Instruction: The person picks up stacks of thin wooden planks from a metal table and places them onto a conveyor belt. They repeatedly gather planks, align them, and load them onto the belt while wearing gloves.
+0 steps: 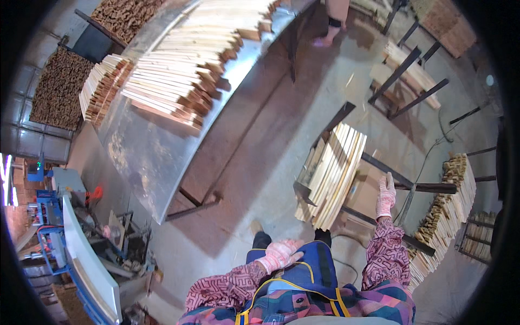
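Note:
My left hand [281,254], in a pink and white knit glove, lies across the front of a blue apron [310,266] with yellow trim. Its fingers are extended, and I see nothing in them. My right hand [386,197], gloved alike, reaches forward beside a dark metal rack post [434,187]. Its fingers are straight and hold nothing visible. Left of that hand, a bundle of thin wooden strips [335,174] lies in a metal rack. Both forearms wear pink patterned sleeves.
A metal-topped table [150,166] bears a long row of wooden strips [170,85]. Strips are stacked at right [445,211]. A second rack [398,89] holds boards. Cables [424,162] run over the floor. Blue machinery [53,231] stands at left; a person's leg [335,24] shows at top.

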Tool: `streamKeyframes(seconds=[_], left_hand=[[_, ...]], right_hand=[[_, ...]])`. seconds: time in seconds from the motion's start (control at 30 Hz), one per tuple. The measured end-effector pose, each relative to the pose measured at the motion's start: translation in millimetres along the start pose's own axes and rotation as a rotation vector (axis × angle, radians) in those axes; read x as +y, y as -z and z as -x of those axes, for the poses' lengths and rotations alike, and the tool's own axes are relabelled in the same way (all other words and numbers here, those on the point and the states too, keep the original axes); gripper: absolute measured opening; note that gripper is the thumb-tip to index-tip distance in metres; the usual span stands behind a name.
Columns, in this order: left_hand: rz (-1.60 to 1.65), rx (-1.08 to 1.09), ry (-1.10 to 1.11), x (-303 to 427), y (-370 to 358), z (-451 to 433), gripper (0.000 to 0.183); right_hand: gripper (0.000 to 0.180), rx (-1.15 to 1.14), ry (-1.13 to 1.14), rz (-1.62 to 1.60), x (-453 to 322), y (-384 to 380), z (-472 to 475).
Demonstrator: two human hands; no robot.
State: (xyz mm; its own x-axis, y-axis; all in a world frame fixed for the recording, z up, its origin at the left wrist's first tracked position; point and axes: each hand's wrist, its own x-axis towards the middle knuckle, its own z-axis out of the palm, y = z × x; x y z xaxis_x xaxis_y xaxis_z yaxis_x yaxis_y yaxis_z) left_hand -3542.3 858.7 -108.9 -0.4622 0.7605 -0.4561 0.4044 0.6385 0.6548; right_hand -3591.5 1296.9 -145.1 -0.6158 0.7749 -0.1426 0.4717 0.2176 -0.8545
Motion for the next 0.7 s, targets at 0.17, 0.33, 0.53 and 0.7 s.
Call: streamKeyframes(seconds=[0.17, 0.33, 0.53, 0.7], left_hand=[[0.049, -0.033, 0.167, -48.3, 83.2, 106.3, 0.052], [-0.019, 0.095, 0.421, -109.8, 140.8, 179.4, 0.053], [0.128, 0.455, 0.479, -178.7, 198.2, 171.8, 0.058], [0.598, 0.676, 0.561, -268.7, 235.5, 134.1, 0.050]], right_hand=[[0.050, -0.058, 0.338, -0.254, -111.4, -85.5, 42.1], [0.050, -0.410, 0.289, -0.289, -270.0, -224.5, 144.1], [0.051, -0.442, 0.365, -0.024, -305.7, -341.3, 116.6], [0.058, -0.392, 0.295, 0.214, -352.7, -456.7, 9.4]])
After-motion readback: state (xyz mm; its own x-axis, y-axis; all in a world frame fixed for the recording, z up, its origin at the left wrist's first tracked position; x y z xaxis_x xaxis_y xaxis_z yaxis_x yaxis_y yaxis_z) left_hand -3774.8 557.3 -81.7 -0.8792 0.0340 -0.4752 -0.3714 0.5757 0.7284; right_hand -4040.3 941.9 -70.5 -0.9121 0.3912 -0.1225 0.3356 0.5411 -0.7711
